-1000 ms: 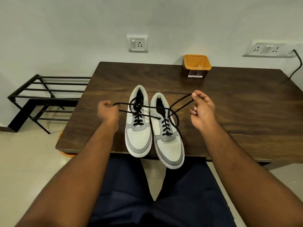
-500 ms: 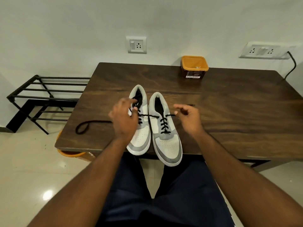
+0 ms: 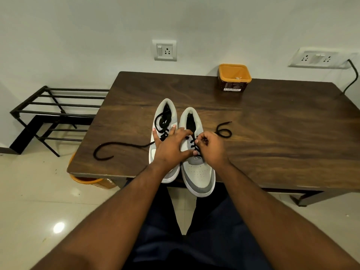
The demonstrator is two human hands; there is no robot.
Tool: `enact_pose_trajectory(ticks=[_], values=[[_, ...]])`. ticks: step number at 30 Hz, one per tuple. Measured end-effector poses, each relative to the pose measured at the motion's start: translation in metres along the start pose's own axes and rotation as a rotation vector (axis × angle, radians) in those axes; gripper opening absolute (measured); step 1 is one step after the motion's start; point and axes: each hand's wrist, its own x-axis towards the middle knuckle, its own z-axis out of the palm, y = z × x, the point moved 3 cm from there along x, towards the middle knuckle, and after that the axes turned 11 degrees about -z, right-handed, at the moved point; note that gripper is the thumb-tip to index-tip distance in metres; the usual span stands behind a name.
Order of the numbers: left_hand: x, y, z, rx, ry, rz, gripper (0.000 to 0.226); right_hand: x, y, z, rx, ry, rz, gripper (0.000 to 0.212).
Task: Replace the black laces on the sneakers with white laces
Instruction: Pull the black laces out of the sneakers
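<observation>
As left hand (image 3: 171, 147) splays, right hand (image 3: 211, 148) pinches lace (image 3: 193, 143).

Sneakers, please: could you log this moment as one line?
left hand open, steadying sneakers | right hand pinching black lace | lace ends loose on table

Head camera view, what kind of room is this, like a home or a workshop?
Probably a home room: a wooden table against a plain wall, a black shoe rack beside it, wall sockets, tiled floor.

Table (image 3: 272, 133): sneakers (image 3: 198, 170), laces (image 3: 120, 147), perhaps tub (image 3: 234, 79).
</observation>
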Motion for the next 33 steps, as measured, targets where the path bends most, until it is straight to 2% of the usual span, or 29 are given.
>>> enact_pose_trajectory(ticks=[3,12,15,16,18,20,22,24,26,31,33], values=[[0.000,-0.015,0.002,0.069,0.053,0.016,0.050,0.000,-0.001,0.001,-0.013,-0.033,-0.015,0.015],[0.000,-0.023,0.011,0.083,0.097,-0.015,0.044,-0.017,0.007,0.008,0.087,0.158,0.040,0.013],[-0.001,-0.023,0.011,0.080,0.093,-0.030,0.045,-0.024,0.006,0.008,0.102,0.183,-0.008,0.008],[-0.002,-0.022,0.010,0.077,0.095,-0.028,0.046,-0.024,0.003,0.006,0.137,0.169,-0.024,0.006],[-0.003,-0.021,0.009,0.075,0.093,-0.029,0.048,-0.019,-0.006,0.002,0.123,0.133,-0.089,0.021],[-0.004,-0.020,0.008,0.078,0.086,-0.036,0.051,-0.009,-0.013,0.003,-0.026,0.047,-0.149,0.028],[-0.004,-0.020,0.008,0.076,0.082,-0.040,0.051,0.001,-0.020,0.006,-0.188,-0.095,-0.138,0.025],[-0.004,-0.021,0.008,0.079,0.073,-0.047,0.050,0.008,-0.023,0.010,-0.245,-0.176,-0.116,0.020],[-0.004,-0.022,0.008,0.088,0.066,-0.048,0.050,0.011,-0.023,0.008,-0.181,-0.120,-0.103,0.014],[-0.003,-0.022,0.009,0.038,0.070,-0.049,0.045,0.001,-0.003,-0.010,0.109,0.279,0.034,0.009],[-0.003,-0.022,0.009,0.042,0.073,-0.047,0.044,-0.008,0.003,-0.012,0.124,0.316,0.077,0.009]])
